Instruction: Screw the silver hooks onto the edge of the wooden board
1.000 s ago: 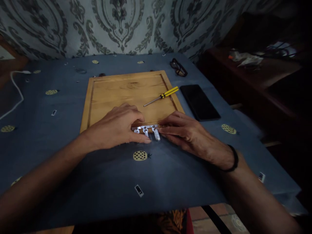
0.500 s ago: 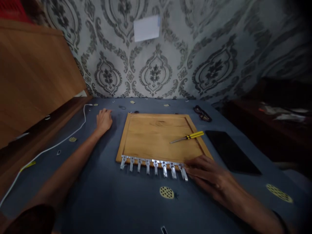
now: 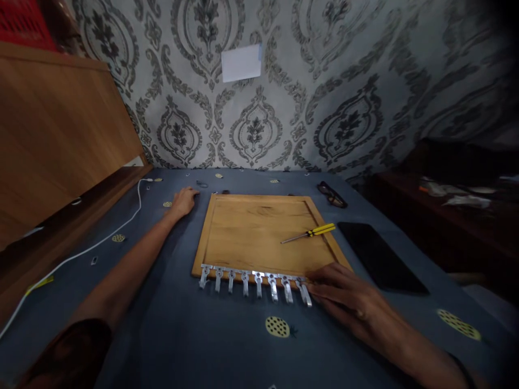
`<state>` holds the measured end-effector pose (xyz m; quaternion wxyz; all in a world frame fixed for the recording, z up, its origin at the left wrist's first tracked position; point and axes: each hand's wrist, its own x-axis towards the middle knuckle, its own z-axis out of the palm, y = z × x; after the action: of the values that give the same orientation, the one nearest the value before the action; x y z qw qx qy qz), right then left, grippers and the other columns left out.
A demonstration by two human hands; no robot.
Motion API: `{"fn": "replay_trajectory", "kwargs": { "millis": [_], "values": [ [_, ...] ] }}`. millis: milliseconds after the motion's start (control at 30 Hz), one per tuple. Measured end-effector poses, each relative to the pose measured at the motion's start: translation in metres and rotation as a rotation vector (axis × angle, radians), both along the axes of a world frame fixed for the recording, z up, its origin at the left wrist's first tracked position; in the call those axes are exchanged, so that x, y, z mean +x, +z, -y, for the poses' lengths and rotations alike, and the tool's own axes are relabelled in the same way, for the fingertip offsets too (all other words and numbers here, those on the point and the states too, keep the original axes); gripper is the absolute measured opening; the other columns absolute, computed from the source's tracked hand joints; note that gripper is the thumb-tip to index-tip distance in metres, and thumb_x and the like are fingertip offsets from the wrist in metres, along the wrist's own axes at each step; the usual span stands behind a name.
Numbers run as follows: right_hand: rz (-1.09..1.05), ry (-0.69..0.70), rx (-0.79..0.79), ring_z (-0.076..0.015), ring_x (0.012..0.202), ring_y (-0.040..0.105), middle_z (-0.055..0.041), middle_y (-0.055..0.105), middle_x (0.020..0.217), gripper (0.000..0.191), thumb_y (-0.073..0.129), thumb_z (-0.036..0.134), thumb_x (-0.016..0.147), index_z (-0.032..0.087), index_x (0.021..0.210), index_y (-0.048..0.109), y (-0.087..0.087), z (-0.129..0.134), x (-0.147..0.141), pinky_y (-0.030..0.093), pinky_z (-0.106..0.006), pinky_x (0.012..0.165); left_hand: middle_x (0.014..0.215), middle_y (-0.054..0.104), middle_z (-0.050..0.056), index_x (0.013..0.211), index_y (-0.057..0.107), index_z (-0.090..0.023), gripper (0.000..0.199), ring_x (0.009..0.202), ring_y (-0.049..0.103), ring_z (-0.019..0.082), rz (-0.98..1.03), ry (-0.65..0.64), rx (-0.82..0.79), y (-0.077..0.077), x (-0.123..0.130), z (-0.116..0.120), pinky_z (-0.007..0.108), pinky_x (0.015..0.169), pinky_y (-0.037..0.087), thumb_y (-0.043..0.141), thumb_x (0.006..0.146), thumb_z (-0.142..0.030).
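Note:
A wooden panel (image 3: 259, 232) lies flat on the blue patterned cloth. Several metal hinges (image 3: 258, 283) form a row along its near edge. Across the panel's right part rests a screwdriver (image 3: 310, 233) with a yellow and black handle. My right hand (image 3: 348, 297) is at the panel's near right corner, its fingers touching the rightmost hinge. Left of the panel, my left hand (image 3: 184, 202) is over the cloth near its far left corner; its fingertips point toward a small dark item and are too unclear to read.
Right of the panel lie a black tablet-like slab (image 3: 381, 256) and dark glasses (image 3: 332, 194). A white cable (image 3: 105, 235) runs along the left side, beside a wooden cabinet (image 3: 60, 135). A patterned wall (image 3: 255, 124) stands behind.
My left hand has moved right, toward the panel's far left corner. My right hand stays at the rightmost hinge. The view has tilted up slightly.

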<state>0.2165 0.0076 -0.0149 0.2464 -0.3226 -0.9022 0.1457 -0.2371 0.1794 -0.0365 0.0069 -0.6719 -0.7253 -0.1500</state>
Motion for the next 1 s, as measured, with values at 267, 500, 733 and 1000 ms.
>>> {"fn": "replay_trajectory", "kwargs": {
  "millis": [267, 500, 733, 1000],
  "values": [
    [-0.013, 0.051, 0.036, -0.0202, 0.085, 0.074, -0.0088, 0.075, 0.094, 0.034, 0.049, 0.03, 0.109, 0.025, 0.092, 0.077, -0.004, -0.004, 0.001, 0.065, -0.033, 0.069, 0.136, 0.067, 0.012, 0.134, 0.065, -0.018, 0.037, 0.116, 0.069, 0.026, 0.051, 0.025, -0.01, 0.005, -0.012, 0.002, 0.048, 0.099, 0.062, 0.068, 0.103, -0.04],
    [-0.013, 0.039, 0.032, -0.0207, 0.087, 0.075, -0.0091, 0.075, 0.096, 0.033, 0.05, 0.034, 0.109, 0.026, 0.094, 0.078, -0.004, -0.004, 0.002, 0.066, -0.033, 0.071, 0.135, 0.067, 0.012, 0.135, 0.065, -0.017, 0.039, 0.116, 0.07, 0.026, 0.05, -0.003, -0.002, 0.004, -0.011, 0.011, 0.048, 0.098, 0.062, 0.069, 0.103, -0.04],
    [-0.032, 0.041, 0.014, -0.0201, 0.088, 0.072, -0.0088, 0.074, 0.097, 0.033, 0.05, 0.034, 0.11, 0.025, 0.096, 0.078, -0.009, -0.005, 0.004, 0.064, -0.034, 0.072, 0.138, 0.066, 0.012, 0.135, 0.065, -0.018, 0.038, 0.119, 0.068, 0.027, -0.079, -0.089, 0.001, 0.006, 0.003, 0.019, 0.05, 0.101, 0.061, 0.069, 0.103, -0.039],
    [0.052, 0.085, 0.093, -0.0208, 0.097, 0.07, -0.0115, 0.076, 0.105, 0.024, 0.054, 0.021, 0.108, 0.018, 0.101, 0.078, 0.0, 0.0, 0.004, 0.061, -0.034, 0.082, 0.134, 0.068, 0.011, 0.13, 0.067, -0.018, 0.034, 0.119, 0.069, 0.027, -0.212, -0.122, -0.095, 0.017, 0.013, 0.015, 0.049, 0.102, 0.06, 0.07, 0.103, -0.038]
  ]
}}
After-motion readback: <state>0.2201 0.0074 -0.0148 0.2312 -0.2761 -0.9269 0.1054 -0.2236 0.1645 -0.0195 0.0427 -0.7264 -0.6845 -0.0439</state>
